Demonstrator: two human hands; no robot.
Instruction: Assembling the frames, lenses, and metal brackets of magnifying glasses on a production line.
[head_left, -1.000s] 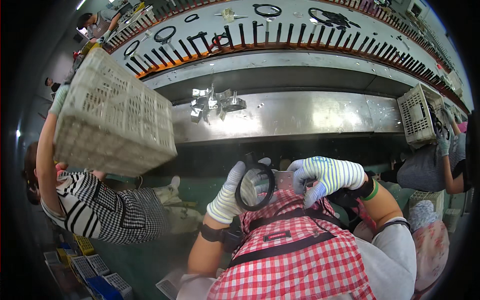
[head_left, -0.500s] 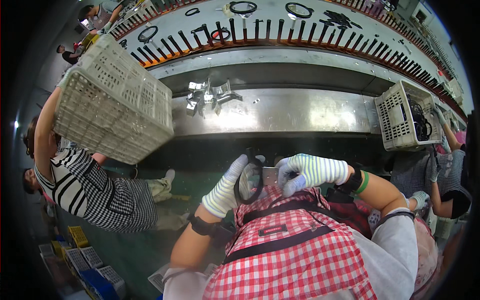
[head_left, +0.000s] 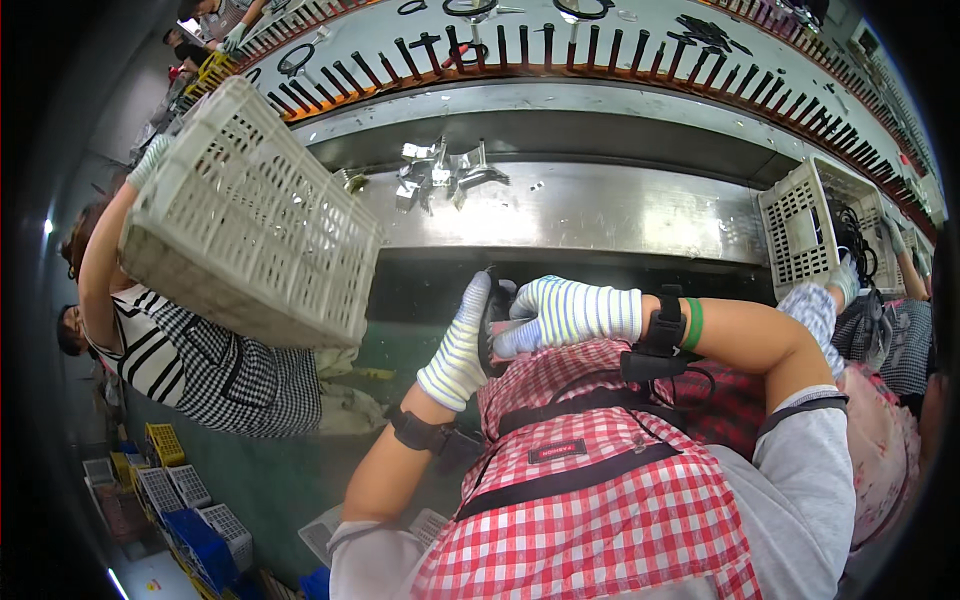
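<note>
In front of my chest, my left hand (head_left: 457, 352) in a striped glove grips a black ring (head_left: 490, 318), now seen nearly edge-on. Closed fingers of my right hand (head_left: 582, 314), gloved alike, press in from the right against the ring. Between them, a small flat metal plate (head_left: 508, 326) shows only in part; the fingers cover the rest. Just beyond my hands, several bent shiny metal pieces (head_left: 440, 178) lie in a loose pile on the steel bench (head_left: 620, 205).
A co-worker at left holds up a large white slatted crate (head_left: 250, 215) by the bench end. On the right, another white crate (head_left: 798, 228) contains black rings, with other workers' hands nearby. Beyond the bench, upright black pegs (head_left: 500, 48) line a long table carrying more black rings.
My right hand has moved left, bringing the metal plate against the ring, which has turned from face-on to nearly edge-on. The co-worker's crate has shifted and tilted.
</note>
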